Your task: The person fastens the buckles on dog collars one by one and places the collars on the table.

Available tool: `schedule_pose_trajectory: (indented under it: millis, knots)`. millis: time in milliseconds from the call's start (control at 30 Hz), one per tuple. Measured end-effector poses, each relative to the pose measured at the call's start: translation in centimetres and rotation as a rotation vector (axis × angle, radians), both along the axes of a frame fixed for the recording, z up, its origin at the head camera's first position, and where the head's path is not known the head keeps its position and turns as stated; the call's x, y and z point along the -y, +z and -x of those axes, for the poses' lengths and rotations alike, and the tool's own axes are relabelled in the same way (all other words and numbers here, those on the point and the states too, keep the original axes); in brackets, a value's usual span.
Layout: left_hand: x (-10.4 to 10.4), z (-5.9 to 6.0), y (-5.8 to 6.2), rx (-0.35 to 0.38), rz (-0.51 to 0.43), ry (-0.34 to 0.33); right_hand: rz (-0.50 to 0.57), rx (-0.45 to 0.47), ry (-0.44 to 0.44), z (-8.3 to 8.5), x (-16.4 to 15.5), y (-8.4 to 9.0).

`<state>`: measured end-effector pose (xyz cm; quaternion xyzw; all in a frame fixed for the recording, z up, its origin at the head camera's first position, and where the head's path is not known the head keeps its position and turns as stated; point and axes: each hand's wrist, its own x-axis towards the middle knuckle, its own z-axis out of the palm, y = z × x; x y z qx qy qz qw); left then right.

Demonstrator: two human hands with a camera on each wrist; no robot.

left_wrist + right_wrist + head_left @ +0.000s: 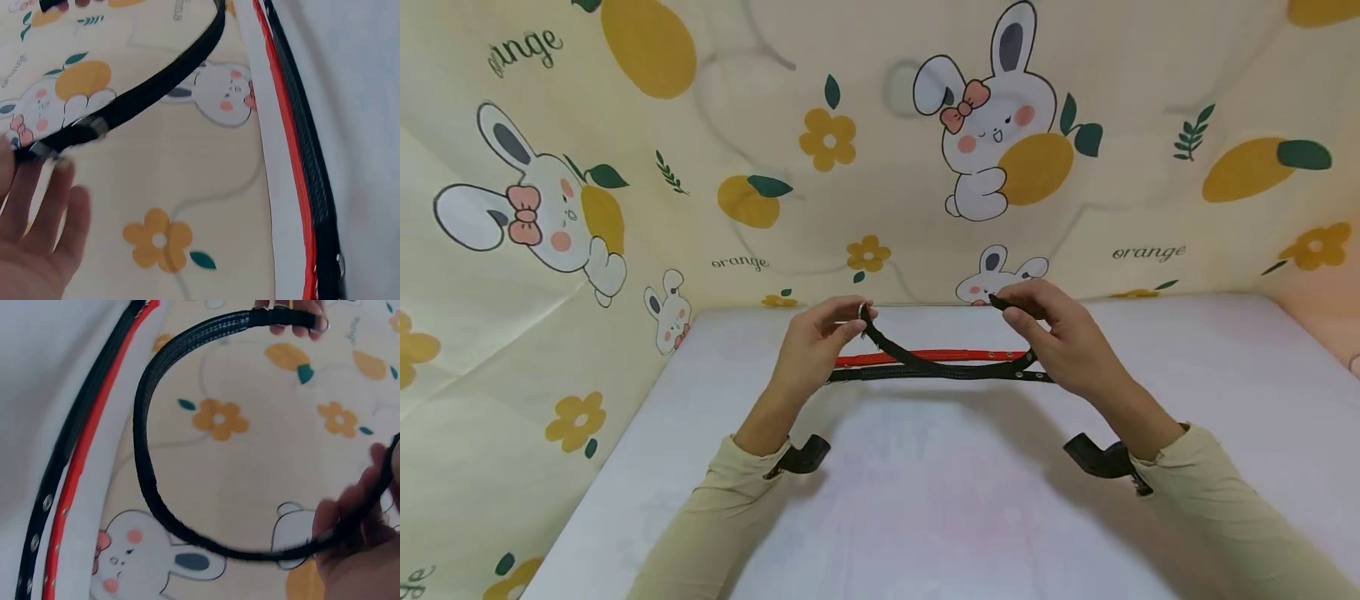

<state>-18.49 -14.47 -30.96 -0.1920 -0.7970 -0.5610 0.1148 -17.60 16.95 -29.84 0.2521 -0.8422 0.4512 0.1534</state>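
Note:
Both hands hold a black collar [887,343] aloft, its middle sagging in a curve between them. In the head view, the left hand [808,346] pinches its buckle end between thumb and fingers. A metal ring at that end shows in the right wrist view. The right hand [1067,342] grips the opposite end, and the strap [275,555] runs past its fingers. Below lie a red collar [289,119] and a second black collar [306,144], side by side on the table. Metal eyelets [47,502] dot one end of each; the hands partly cover their ends in the head view.
A white-covered table [910,500] spreads under the arms. Behind it hangs a cream cloth [865,200] printed with rabbits, oranges and flowers, and another patterned panel [482,333] stands at the left. Black wrist devices [805,454] stick out from both sleeves.

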Motion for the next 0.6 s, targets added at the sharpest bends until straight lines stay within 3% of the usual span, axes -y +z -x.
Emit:
schedule_pose_trajectory:
  millis: [133,267,400,600]
  knots:
    - [-0.6,-0.4,0.1,0.005,-0.131,0.051,-0.047,-0.04,0.058,-0.3,1.0,-0.2]
    - [-1.1,-0.9,-0.1,0.016,-0.209,0.04,-0.095,-0.037,0.087,-0.6,1.5,-0.5]
    - [-1.7,-1.3,-0.1,0.005,-0.203,-0.008,-0.113,-0.037,0.067,-0.6,1.9,-0.7]
    - [-2.9,-1.6,-0.6,-0.038,-0.175,-0.079,-0.104,-0.034,-0.06,-1.1,2.2,-0.9]
